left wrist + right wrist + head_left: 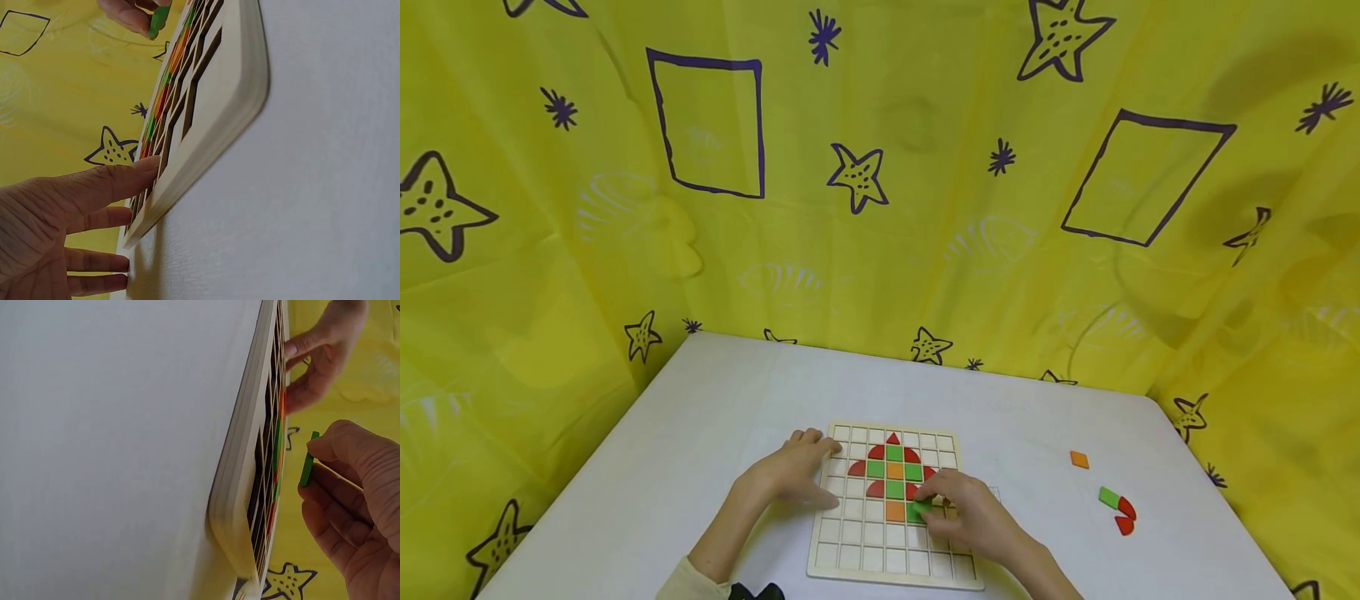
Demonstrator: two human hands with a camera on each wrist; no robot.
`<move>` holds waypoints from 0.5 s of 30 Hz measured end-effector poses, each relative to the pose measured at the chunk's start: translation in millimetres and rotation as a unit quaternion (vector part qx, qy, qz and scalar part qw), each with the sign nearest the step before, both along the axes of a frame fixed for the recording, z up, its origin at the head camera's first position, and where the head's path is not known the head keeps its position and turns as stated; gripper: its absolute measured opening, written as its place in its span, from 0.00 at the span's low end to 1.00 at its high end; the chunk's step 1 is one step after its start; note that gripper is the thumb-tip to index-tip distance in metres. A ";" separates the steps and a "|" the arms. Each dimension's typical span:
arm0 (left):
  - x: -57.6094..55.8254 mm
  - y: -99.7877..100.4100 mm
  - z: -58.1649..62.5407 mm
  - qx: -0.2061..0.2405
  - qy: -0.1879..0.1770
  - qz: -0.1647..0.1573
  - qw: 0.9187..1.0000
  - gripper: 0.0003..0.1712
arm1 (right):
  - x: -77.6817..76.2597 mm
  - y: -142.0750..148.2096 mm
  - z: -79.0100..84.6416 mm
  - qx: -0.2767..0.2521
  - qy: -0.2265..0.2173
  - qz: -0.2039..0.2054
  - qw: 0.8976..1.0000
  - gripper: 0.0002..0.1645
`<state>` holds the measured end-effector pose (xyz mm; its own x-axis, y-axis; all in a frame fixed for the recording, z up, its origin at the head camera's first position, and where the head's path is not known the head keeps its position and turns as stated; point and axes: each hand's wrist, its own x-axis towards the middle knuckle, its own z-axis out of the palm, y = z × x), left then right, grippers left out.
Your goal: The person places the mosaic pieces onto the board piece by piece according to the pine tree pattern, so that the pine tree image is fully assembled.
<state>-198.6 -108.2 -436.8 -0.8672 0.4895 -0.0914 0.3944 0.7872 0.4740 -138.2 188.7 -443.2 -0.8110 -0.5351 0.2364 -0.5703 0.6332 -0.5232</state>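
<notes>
A wooden grid board [887, 577] lies flat on the white table. Red, green and orange tiles fill part of its cells, with a red triangle [892, 438] at the top and an orange square [895, 511] lower down. Between thumb and fingers, my right hand [973, 517] pinches a green tile [309, 461], held just above the board's surface. My left hand [792, 471] is at the board's left edge, fingers extended; in the left wrist view its thumb [119, 181] touches the frame. Some cells are hidden behind the right hand.
To the right of the board lie loose tiles: an orange square [1079, 460], a green tile [1108, 497] and two red curved pieces [1123, 525]. A yellow patterned curtain [865, 275] surrounds the table's back and sides. Something black [758, 592] shows at the bottom edge.
</notes>
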 end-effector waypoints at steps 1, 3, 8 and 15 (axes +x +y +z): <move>0.0 0.2 0.1 -0.001 0.000 0.000 1.000 0.41 | -0.4 -2.4 -0.3 0.002 0.006 0.005 1.000 0.08; 0.0 0.4 0.3 -0.002 -0.002 0.000 1.000 0.41 | -1.0 -7.2 -1.2 0.006 0.018 0.013 1.000 0.08; -0.4 0.2 0.4 0.000 -0.005 0.001 1.000 0.41 | -2.5 -20.5 -3.3 0.012 0.020 0.030 0.999 0.09; -1.0 -1.1 -0.1 0.002 -0.007 -0.001 1.000 0.41 | -6.8 -35.3 -6.6 0.007 0.015 0.057 0.998 0.08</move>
<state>-199.7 -109.2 -436.8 -0.8650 0.4915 -0.1014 0.3892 0.7845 0.4828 -145.0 153.4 -449.8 -0.7374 -0.6268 0.2518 -0.6544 0.5705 -0.4962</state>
